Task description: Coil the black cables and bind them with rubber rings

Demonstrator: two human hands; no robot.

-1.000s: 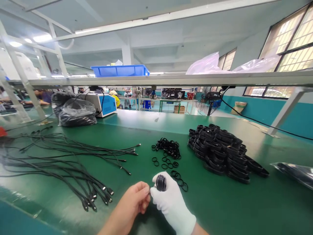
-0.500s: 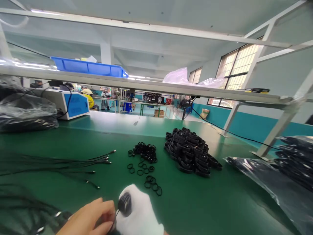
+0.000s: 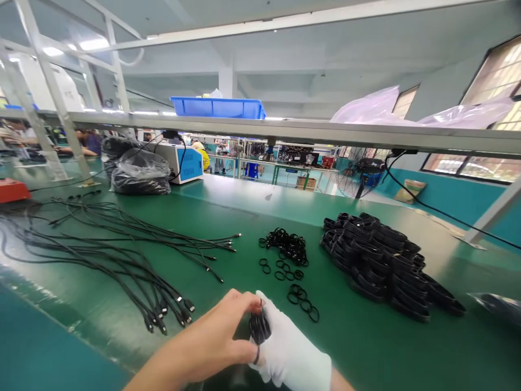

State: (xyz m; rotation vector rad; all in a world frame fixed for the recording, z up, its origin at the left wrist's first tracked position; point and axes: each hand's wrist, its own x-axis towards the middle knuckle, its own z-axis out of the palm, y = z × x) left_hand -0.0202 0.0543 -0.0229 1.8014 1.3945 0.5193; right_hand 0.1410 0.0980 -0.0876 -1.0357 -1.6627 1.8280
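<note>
A bundle of black cable [image 3: 259,327], wound into a small coil, is between my two hands above the front of the bench. My right hand [image 3: 291,347], in a white glove, is closed around the coil from the right. From the left, my bare left hand [image 3: 223,334] grips it, thumb below and fingers above. A thin black strand or band shows at those fingertips; which it is I cannot tell. Just beyond lie loose black rings [image 3: 299,294], with a heap of similar rings [image 3: 287,245] behind. Straight black cables [image 3: 142,271] with plugs are spread to the left.
A large pile of coiled black cables [image 3: 374,260] stands at the right. Toward the back left are a plastic-bagged bundle [image 3: 140,172] and a blue-and-white machine [image 3: 189,163]. Overhead, a shelf [image 3: 301,129] carries a blue tray [image 3: 220,107]. The bench's front edge [image 3: 61,320] shows at left.
The view has swung left, bringing more of the cables and bench edge into sight. My left thumb and fingers have moved from the coil's side to span it top and bottom.
</note>
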